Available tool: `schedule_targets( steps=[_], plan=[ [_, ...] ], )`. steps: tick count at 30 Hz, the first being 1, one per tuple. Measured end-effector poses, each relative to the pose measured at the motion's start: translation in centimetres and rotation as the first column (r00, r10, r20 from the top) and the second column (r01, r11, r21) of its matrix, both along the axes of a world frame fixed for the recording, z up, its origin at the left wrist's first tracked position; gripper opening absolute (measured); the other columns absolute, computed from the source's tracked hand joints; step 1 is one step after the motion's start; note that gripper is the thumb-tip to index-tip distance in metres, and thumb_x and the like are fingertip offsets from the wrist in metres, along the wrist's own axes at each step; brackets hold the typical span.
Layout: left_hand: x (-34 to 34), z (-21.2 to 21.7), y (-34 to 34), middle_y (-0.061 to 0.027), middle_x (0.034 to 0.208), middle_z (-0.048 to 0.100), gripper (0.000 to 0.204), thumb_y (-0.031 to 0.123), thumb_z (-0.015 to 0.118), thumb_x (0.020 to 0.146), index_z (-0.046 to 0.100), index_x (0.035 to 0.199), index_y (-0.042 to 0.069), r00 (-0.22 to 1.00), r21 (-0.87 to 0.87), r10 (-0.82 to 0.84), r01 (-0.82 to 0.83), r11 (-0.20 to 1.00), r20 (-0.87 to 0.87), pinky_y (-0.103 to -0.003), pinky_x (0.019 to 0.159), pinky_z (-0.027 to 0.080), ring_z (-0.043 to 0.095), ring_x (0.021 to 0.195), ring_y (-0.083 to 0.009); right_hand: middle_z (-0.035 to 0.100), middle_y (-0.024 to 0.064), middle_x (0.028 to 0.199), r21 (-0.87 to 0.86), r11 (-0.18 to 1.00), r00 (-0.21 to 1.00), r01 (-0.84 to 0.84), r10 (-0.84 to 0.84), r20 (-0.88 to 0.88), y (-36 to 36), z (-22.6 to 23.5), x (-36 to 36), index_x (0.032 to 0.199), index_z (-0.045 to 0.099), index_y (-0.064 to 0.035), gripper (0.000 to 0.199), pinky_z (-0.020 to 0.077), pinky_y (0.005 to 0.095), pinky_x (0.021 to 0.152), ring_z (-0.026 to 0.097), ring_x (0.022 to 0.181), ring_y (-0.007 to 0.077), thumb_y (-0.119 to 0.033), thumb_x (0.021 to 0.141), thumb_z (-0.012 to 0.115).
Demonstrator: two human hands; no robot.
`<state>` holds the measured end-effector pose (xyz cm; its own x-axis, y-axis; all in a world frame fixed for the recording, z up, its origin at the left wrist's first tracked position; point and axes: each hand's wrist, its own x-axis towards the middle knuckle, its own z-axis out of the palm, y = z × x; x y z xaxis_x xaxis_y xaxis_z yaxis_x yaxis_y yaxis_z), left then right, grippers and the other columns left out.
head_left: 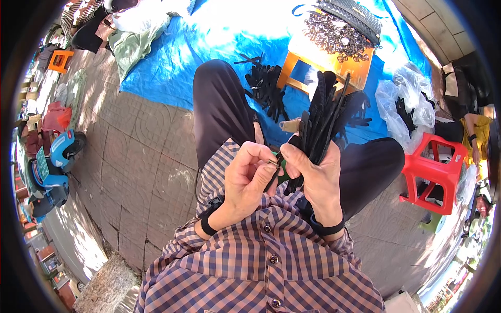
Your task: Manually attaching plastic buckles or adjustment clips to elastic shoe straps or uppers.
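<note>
In the head view, the right hand [315, 175] is wrapped tight around a bundle of long, flat black straps [321, 120] that stand up over the lap. The left hand [245, 180] pinches a small shiny metal ring [273, 163] against 1 strap, fingers closed. More rings [334, 34] lie heaped on the orange wooden stool [342, 65].

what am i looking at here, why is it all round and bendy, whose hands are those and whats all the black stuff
One picture, from a wide fisheye camera on a person's head looking down, so straight edges bend. The hands are that seated person's own. The right hand grips a bundle of black straps. The left hand pinches a small metal ring at one strap's end. Ahead on a blue tarp lie more black straps and a wooden stool heaped with metal rings. A red plastic stool stands on the right.
</note>
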<state>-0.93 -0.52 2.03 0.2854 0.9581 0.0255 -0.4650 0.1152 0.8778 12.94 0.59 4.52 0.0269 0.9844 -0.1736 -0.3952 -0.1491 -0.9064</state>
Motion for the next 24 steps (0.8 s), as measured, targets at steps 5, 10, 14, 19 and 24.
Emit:
schedule_targets(
  steps=[5, 10, 14, 19, 24],
  plan=[
    [0.3, -0.2, 0.6, -0.0074, 0.080, 0.057, 0.009, 0.005, 0.048, 0.092, 0.044, 0.100, 0.002, 0.999, 0.034, 0.030, -0.029, 0.999, -0.043, -0.017, 0.045, 0.039, 0.048, 0.050, -0.0062, 0.055, -0.0003, 0.068, -0.014, 1.000, 0.998, 0.026, -0.025, 0.056, 0.6, -0.2, 0.2, 0.102, 0.057, 0.0013, 0.025, 0.0363, 0.0176, 0.044, 0.048, 0.051, 0.0037, -0.009, 0.081, 0.068],
    [0.2, 0.1, 1.1, -0.0068, 0.078, 0.057, 0.008, 0.003, 0.048, 0.092, 0.044, 0.099, 0.002, 0.993, -0.007, 0.081, -0.082, 0.997, -0.087, -0.018, 0.043, 0.039, 0.049, 0.049, -0.0064, 0.056, 0.0001, 0.070, 0.024, 0.999, 0.997, 0.035, -0.036, 0.073, 1.0, 0.2, -0.1, 0.102, 0.058, 0.0007, 0.025, 0.0391, 0.0179, 0.047, 0.051, 0.054, 0.0047, -0.008, 0.081, 0.068],
    [-0.4, 1.2, 0.2, -0.0051, 0.076, 0.057, 0.007, 0.002, 0.047, 0.091, 0.045, 0.098, 0.003, 0.975, -0.079, 0.148, -0.162, 0.984, -0.164, -0.018, 0.041, 0.039, 0.049, 0.047, -0.0059, 0.056, -0.0013, 0.071, 0.058, 0.998, 0.846, -0.008, -0.024, 0.532, 1.1, 1.6, -1.0, 0.090, 0.059, 0.0004, 0.024, 0.0434, 0.0217, 0.056, 0.052, 0.063, 0.0059, -0.005, 0.071, 0.073],
    [1.4, 0.4, -0.8, 0.0020, 0.068, 0.051, 0.005, 0.003, 0.049, 0.090, 0.051, 0.094, 0.004, 0.957, 0.037, 0.190, -0.186, 0.982, -0.221, -0.018, 0.044, 0.035, 0.044, 0.048, -0.0018, 0.057, 0.0018, 0.075, -0.086, 0.987, 0.942, 0.135, -0.101, 0.319, -0.5, 0.8, -0.1, 0.099, 0.059, 0.0004, 0.031, 0.0449, 0.0214, 0.059, 0.053, 0.064, 0.0077, 0.003, 0.070, 0.068],
    [0.7, 1.8, -0.6, -0.0019, 0.074, 0.053, 0.006, 0.000, 0.053, 0.086, 0.055, 0.091, 0.002, 0.966, 0.140, 0.076, -0.042, 0.989, -0.249, -0.019, 0.045, 0.039, 0.052, 0.052, -0.0047, 0.047, 0.0000, 0.063, -0.166, 0.971, 0.983, 0.174, -0.181, -0.031, -1.4, 1.6, -0.1, 0.107, 0.051, 0.0004, 0.039, 0.0324, 0.0201, 0.043, 0.042, 0.045, 0.0063, 0.007, 0.070, 0.062]
  ],
)
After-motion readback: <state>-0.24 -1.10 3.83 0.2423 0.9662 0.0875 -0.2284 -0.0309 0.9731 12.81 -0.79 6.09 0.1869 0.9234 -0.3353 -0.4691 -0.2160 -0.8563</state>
